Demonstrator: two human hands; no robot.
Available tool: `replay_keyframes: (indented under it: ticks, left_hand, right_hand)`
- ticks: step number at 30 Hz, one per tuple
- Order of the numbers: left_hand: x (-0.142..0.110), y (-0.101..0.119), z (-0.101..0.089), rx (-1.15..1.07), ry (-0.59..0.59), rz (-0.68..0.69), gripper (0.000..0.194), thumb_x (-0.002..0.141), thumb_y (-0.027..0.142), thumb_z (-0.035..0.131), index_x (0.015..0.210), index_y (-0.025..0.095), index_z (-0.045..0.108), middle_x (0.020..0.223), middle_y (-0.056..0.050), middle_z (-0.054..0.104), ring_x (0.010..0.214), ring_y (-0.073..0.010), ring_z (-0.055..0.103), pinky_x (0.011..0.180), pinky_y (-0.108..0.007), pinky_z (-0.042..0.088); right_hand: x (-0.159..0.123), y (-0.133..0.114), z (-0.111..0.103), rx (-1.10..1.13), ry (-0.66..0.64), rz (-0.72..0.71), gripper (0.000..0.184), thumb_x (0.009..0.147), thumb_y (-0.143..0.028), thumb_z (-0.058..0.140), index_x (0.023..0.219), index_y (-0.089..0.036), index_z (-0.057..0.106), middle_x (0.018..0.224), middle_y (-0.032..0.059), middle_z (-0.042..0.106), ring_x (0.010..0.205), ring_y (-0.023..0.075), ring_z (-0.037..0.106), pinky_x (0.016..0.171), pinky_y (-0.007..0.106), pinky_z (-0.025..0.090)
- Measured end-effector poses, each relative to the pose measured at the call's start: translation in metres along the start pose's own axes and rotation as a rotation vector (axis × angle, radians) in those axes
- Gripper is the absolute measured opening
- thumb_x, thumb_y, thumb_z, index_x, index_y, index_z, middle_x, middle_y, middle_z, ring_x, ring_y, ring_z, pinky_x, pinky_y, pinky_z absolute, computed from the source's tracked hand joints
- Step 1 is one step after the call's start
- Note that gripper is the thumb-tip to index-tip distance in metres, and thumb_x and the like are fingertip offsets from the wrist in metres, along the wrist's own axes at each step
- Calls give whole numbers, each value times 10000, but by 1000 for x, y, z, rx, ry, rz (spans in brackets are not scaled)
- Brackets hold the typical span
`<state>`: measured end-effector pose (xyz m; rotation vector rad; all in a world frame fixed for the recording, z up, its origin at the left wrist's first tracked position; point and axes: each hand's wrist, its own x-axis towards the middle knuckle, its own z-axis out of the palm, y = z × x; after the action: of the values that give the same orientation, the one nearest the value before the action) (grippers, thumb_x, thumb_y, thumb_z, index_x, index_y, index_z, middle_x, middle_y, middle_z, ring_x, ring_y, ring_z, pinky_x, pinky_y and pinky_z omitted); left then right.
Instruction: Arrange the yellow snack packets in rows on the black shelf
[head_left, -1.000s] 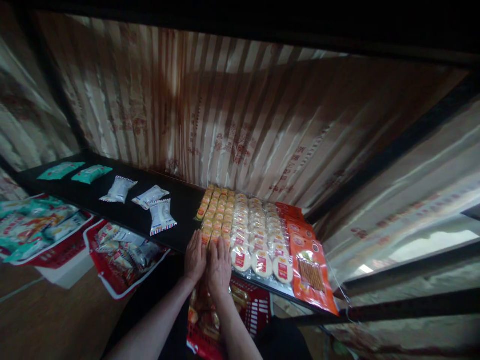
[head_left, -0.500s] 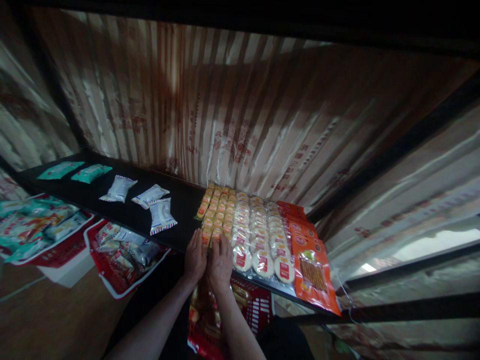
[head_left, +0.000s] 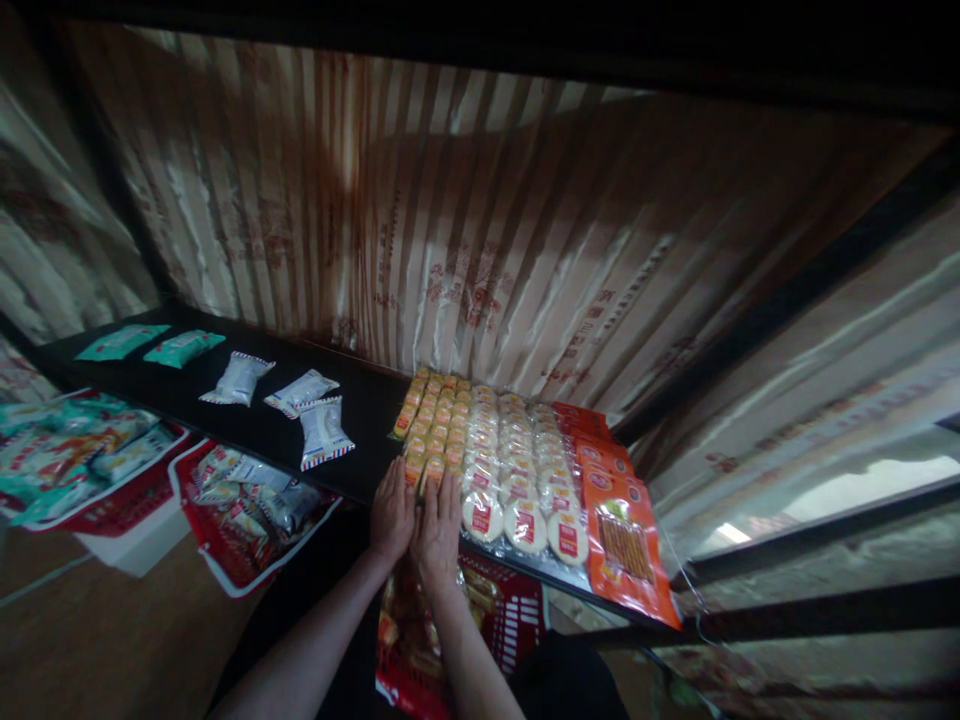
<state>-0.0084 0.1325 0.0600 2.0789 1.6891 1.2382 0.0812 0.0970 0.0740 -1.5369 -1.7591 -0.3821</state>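
Rows of small yellow-wrapped snack packs (head_left: 442,420) lie on a black shelf (head_left: 367,400). My left hand (head_left: 391,515) rests at the front left end of these rows, fingers stretched forward against the nearest packs. Close beside it, my right hand (head_left: 436,522) also lies with straight fingers on the front packs. The packs under both hands are partly covered. Just right of my right hand are rows of round white cakes (head_left: 525,527) in clear wrappers with red labels.
Orange snack bags (head_left: 622,540) line the shelf's right end. Left along it lie several white packets (head_left: 324,430) and two green packets (head_left: 184,347). Below stand red baskets of packaged snacks: one far left (head_left: 142,490), one beside it (head_left: 202,530), one under my arms (head_left: 517,610).
My right hand has shifted slightly left, nearer my left hand, and the front white cake beside it has moved slightly left. My left hand stays nearly in place.
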Motion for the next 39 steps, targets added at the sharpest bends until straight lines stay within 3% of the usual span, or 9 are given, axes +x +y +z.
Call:
replay_keyframes:
  ticks: [5, 11, 15, 19, 33, 39]
  left_hand:
    - [0, -2, 1, -12, 19, 2, 488, 940, 272, 235, 1345, 49, 394, 1365, -188, 483, 1294, -231, 429, 1064, -427, 400]
    - [-1, -4, 3, -24, 21, 1, 477, 935, 258, 259, 1344, 56, 400, 1368, -186, 480, 1299, -230, 422, 1067, -420, 394]
    - [-1, -2, 4, -37, 37, -3, 474, 927, 227, 267, 1359, 71, 382, 1378, -174, 473, 1307, -225, 412, 1068, -430, 389]
    - [-1, -2, 5, -41, 44, 3, 474, 923, 219, 267, 1363, 79, 376, 1381, -170, 471, 1310, -225, 408, 1064, -444, 391]
    - [-1, -3, 5, -22, 24, 0, 476, 926, 222, 260, 1358, 59, 376, 1377, -180, 472, 1309, -230, 407, 1064, -441, 390]
    - [-2, -4, 5, -35, 30, 15, 485, 930, 233, 252, 1377, 74, 353, 1394, -176, 452, 1313, -234, 401, 1061, -456, 390]
  right_hand:
    - [4, -1, -2, 47, -1, -1, 634, 892, -93, 369, 1468, -182, 118, 1540, 163, 139, 1417, 316, 80, 1028, 602, 344]
    - [-4, -4, -20, -7, -30, 36, 496, 863, -75, 361, 1357, -118, 367, 1413, 185, 376, 1374, 302, 206, 1017, 545, 370]
    - [-12, -4, -34, -9, -79, 108, 354, 831, -98, 435, 1168, -131, 539, 1157, 139, 556, 1106, 269, 466, 935, 471, 437]
    - [-17, -4, -38, -36, -148, 110, 302, 801, -86, 466, 1068, -147, 592, 1017, 114, 598, 921, 245, 508, 829, 414, 470]
    - [-14, 0, -33, 48, -80, 142, 311, 810, -69, 414, 1068, -144, 569, 1082, 124, 576, 1007, 233, 506, 891, 428, 469]
    - [-3, 3, -25, 50, -42, 224, 343, 838, -128, 392, 1150, -99, 532, 1338, 218, 414, 1266, 302, 359, 979, 529, 405]
